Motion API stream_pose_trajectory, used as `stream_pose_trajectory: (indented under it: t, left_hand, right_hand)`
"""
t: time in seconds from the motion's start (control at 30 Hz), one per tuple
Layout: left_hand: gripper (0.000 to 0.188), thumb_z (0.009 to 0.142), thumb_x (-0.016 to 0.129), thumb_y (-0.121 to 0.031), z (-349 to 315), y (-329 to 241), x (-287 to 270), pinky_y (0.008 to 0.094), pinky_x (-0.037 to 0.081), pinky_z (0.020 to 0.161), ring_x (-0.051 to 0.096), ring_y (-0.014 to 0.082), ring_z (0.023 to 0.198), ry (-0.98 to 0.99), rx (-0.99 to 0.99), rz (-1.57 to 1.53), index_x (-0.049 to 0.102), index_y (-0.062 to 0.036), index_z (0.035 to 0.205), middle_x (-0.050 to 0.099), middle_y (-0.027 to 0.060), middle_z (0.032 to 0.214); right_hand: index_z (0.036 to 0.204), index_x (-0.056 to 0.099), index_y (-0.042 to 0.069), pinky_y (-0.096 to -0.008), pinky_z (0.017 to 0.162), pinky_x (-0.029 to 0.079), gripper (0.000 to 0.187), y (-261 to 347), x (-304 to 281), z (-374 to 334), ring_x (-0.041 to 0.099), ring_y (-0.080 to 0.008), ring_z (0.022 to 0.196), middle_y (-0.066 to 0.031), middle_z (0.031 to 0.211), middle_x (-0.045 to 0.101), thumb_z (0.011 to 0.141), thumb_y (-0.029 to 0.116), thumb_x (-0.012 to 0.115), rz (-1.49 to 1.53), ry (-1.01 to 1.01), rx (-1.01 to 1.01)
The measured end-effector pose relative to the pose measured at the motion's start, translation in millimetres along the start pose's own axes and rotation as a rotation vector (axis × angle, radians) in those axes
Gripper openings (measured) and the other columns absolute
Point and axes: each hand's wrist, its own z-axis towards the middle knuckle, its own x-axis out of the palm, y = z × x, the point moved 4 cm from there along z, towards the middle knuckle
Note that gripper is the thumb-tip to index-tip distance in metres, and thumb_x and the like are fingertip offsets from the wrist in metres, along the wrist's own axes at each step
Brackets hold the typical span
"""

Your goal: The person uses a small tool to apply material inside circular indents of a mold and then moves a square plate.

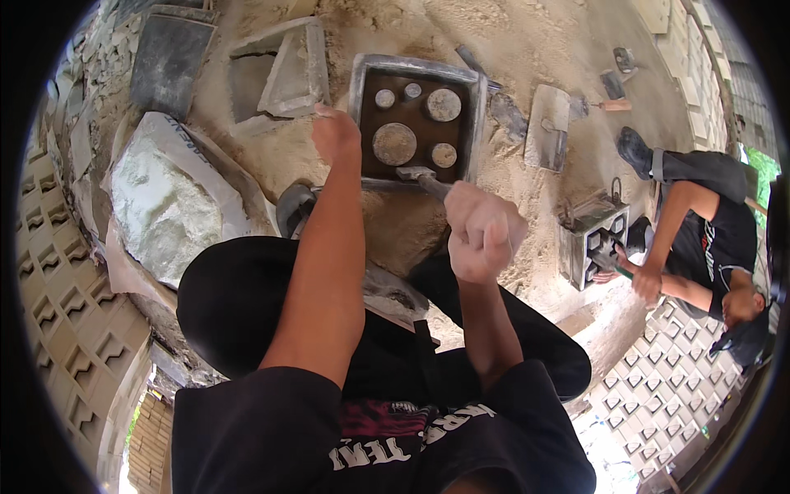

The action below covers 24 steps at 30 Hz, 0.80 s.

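At 6 o'clock, my black shirt (255, 428) with its pale and reddish print fills the space closest to me, my dark trousers (234, 292) spreading above it. My right hand (485, 230), just toward 3 o'clock from the middle, is clenched into a fist around a tool (415, 174), whose metal head sits at the near side of the box-like mould (476, 123). That mould lies at 12 o'clock, filled with brown material and set with five round discs (395, 144) of differing sizes. My left hand (336, 136), at 11 o'clock, is curled right beside the mould's left wall; its fingers are hidden, so I cannot tell whether it grips anything.

Beyond it, also at 11, lies a grey frame (294, 70); a dark slab (171, 62) leans at 10, and an opened sack (169, 206) of whitish powder rests at 9. At 2 o'clock are a pale board (546, 123) and a wooden-handled trowel (613, 105). At 3, a co-worker (716, 247) bends over another mould (592, 239).
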Motion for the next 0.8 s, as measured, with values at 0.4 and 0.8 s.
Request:
stream_pose_trajectory:
  t: [0.4,0.8]
  left_hand:
    - [0.069,0.101,0.021,-0.045,1,6,1,0.0547,0.047,0.089,0.061,0.0473,0.1,0.064,0.028,-0.005,0.067,0.007,0.102,0.066,0.0291,0.103]
    - [0.069,0.102,0.021,-0.045,8,5,0,0.0537,0.047,0.089,0.061,0.0469,0.099,0.116,0.088,0.024,0.069,0.0057,0.101,0.066,0.0287,0.103]
  right_hand:
    - [0.057,0.039,0.005,-0.0284,0.046,0.028,0.019,-31,30,-26,0.04,-0.0157,0.048,-0.0042,0.054,0.044,0.071,0.007,0.051,-0.171,0.124,0.012]
    - [0.067,0.045,0.004,-0.0249,0.053,0.038,0.032,-45,36,12,0.042,-0.0078,0.058,-0.0034,0.062,0.048,0.092,0.016,0.061,-0.183,0.54,0.255]
